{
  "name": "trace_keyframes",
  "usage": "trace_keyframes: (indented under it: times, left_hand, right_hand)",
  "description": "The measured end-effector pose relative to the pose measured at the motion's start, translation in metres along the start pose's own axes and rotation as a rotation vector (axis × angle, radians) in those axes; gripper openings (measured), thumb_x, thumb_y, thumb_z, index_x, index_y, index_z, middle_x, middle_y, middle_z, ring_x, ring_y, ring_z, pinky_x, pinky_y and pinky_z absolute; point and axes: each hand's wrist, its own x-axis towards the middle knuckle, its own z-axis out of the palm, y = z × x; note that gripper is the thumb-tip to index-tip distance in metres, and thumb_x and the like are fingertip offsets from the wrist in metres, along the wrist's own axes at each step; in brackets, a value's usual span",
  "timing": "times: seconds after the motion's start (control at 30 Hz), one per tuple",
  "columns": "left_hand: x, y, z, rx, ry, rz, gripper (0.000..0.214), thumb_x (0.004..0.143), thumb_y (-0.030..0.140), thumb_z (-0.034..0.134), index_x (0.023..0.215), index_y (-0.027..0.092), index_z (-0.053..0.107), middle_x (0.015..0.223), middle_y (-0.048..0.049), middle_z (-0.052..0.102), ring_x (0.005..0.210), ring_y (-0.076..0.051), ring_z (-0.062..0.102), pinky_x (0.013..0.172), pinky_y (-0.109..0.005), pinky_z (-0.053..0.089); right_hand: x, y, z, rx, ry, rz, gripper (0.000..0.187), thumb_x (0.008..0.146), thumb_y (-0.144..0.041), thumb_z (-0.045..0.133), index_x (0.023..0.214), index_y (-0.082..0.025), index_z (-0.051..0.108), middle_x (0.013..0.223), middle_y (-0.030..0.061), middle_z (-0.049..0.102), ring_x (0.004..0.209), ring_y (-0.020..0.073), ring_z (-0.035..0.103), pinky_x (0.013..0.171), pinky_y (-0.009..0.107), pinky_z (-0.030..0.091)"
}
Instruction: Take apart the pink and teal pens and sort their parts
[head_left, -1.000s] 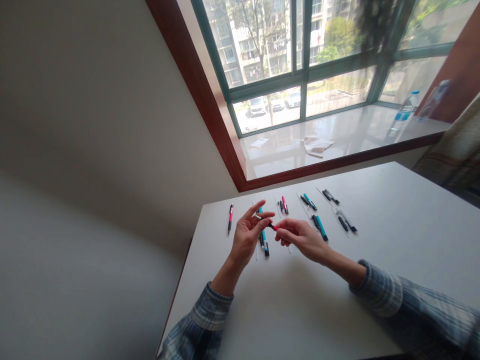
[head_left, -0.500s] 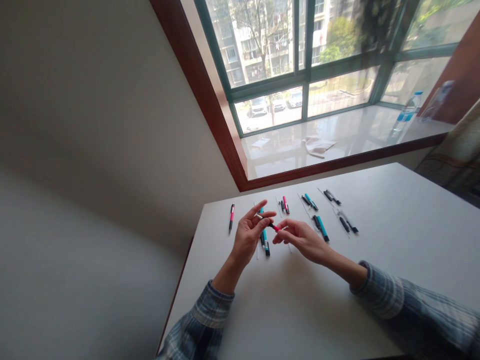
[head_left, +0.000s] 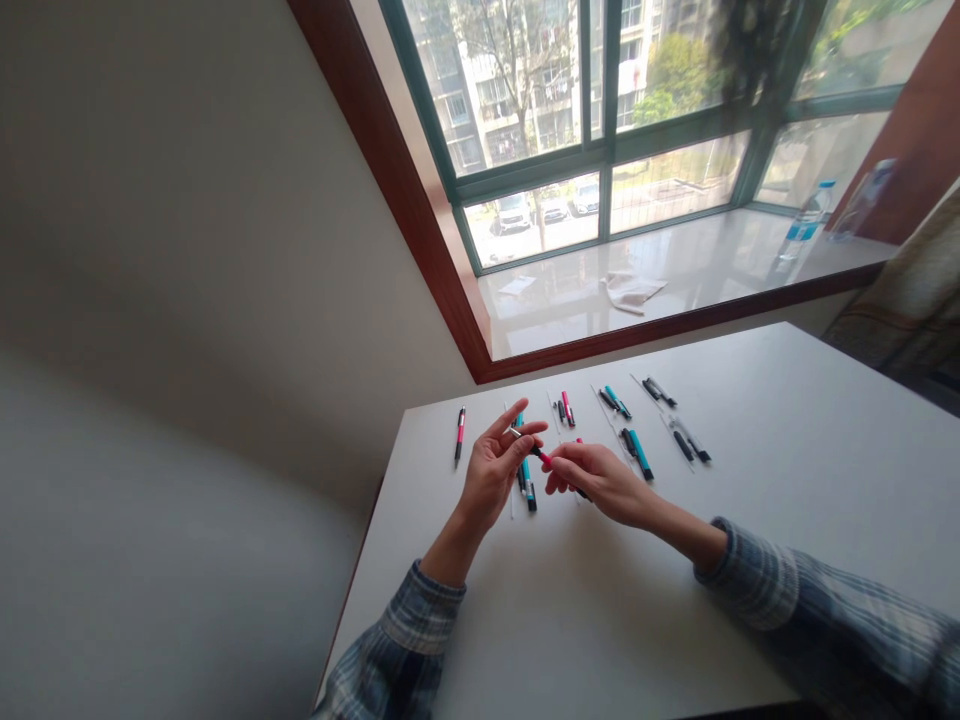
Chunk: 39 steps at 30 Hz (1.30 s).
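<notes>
Above the table, a pink and black pen with a silvery end is held between both hands. My left hand pinches its black part between thumb and fingertips, with the index finger raised. My right hand grips the pink end with thumb and forefinger. Beneath the left fingers lie teal and black pen parts, partly covered. Another pink and black part shows around the edges of the right hand, mostly hidden by it. To the left, a whole pink and black pen lies by itself.
Across the white table lie sets of pen parts: a pink set, teal sets and clear-and-black sets, with thin refills alongside. Behind, the windowsill holds a cloth and a water bottle.
Both hands keep their grip on the pen, with the right fingers slightly shifted. More of the pink and black part under the right hand shows. The whole view has moved slightly.
</notes>
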Motion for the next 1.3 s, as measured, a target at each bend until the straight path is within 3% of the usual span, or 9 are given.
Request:
trace_keyframes:
  times: [0.07,0.23,0.47,0.63,0.83,1.03,1.2,1.3]
  left_hand:
    - [0.0002,0.0000,-0.0001,0.003,0.000,-0.006,0.068,0.083,0.025,0.082,0.146,0.021,0.058,0.110,-0.0105,0.077,0.087,-0.015,0.069,0.086,-0.029,0.054]
    - [0.0006,-0.0020,-0.0009,-0.006,-0.009,-0.010,0.068,0.084,0.025,0.082,0.147,0.022,0.057,0.109,-0.0092,0.077,0.088,-0.014,0.068,0.089,-0.029,0.054]
    - [0.0020,-0.0056,-0.0024,-0.024,-0.002,0.000,0.068,0.084,0.024,0.081,0.147,0.022,0.057,0.109,-0.0092,0.077,0.085,-0.013,0.067,0.086,-0.027,0.053]
    - [0.0008,-0.0040,-0.0024,-0.023,0.004,-0.005,0.068,0.084,0.023,0.081,0.148,0.022,0.056,0.108,-0.0084,0.077,0.087,-0.013,0.068,0.090,-0.028,0.053]
    - [0.0002,-0.0043,-0.0030,-0.031,0.001,0.001,0.068,0.085,0.022,0.080,0.148,0.022,0.056,0.108,-0.0087,0.076,0.086,-0.012,0.067,0.088,-0.027,0.053]
    - [-0.0006,-0.0015,-0.0013,-0.038,0.014,-0.006,0.068,0.085,0.022,0.080,0.148,0.021,0.056,0.107,-0.0085,0.077,0.087,-0.014,0.069,0.090,-0.028,0.053]
    - [-0.0014,-0.0001,-0.0012,-0.040,0.015,-0.004,0.068,0.085,0.022,0.080,0.148,0.021,0.055,0.108,-0.0088,0.076,0.087,-0.014,0.069,0.090,-0.029,0.054]
    - [-0.0014,0.0000,-0.0017,-0.038,0.011,-0.002,0.068,0.085,0.022,0.080,0.148,0.021,0.055,0.108,-0.0090,0.076,0.087,-0.014,0.069,0.090,-0.030,0.054]
  right_hand:
    - [0.0000,0.0003,-0.0004,-0.003,0.001,-0.008,0.048,0.102,-0.059,0.049,0.091,-0.018,0.071,0.085,0.0080,0.078,0.075,0.0193,0.068,0.071,0.032,0.051]
    - [-0.0009,0.0052,0.0003,0.080,0.046,0.050,0.038,0.092,-0.054,0.070,0.106,-0.020,0.062,0.087,0.0062,0.078,0.079,0.0209,0.071,0.072,0.033,0.055]
    - [-0.0003,0.0036,-0.0016,0.012,-0.033,0.001,0.047,0.104,-0.056,0.047,0.091,-0.017,0.070,0.087,0.0089,0.078,0.075,0.0184,0.068,0.070,0.031,0.052]
    - [-0.0002,0.0071,-0.0019,0.087,0.016,0.034,0.038,0.095,-0.057,0.065,0.099,-0.019,0.061,0.088,0.0071,0.077,0.079,0.0198,0.070,0.072,0.032,0.054]
    - [0.0006,0.0060,-0.0033,0.009,-0.035,0.016,0.046,0.101,-0.059,0.052,0.090,-0.017,0.067,0.085,0.0089,0.077,0.074,0.0184,0.067,0.070,0.032,0.051]
    - [0.0002,0.0058,-0.0026,-0.009,0.040,0.028,0.035,0.091,-0.053,0.071,0.094,-0.019,0.064,0.086,0.0056,0.075,0.075,0.0189,0.067,0.067,0.030,0.051]
    - [0.0009,0.0048,-0.0043,-0.087,-0.006,0.001,0.045,0.103,-0.053,0.051,0.084,-0.017,0.072,0.079,0.0065,0.074,0.071,0.0176,0.064,0.067,0.030,0.048]
    - [0.0012,0.0046,-0.0033,-0.054,0.012,0.013,0.040,0.100,-0.055,0.057,0.094,-0.018,0.071,0.084,0.0067,0.076,0.074,0.0183,0.066,0.067,0.030,0.049]
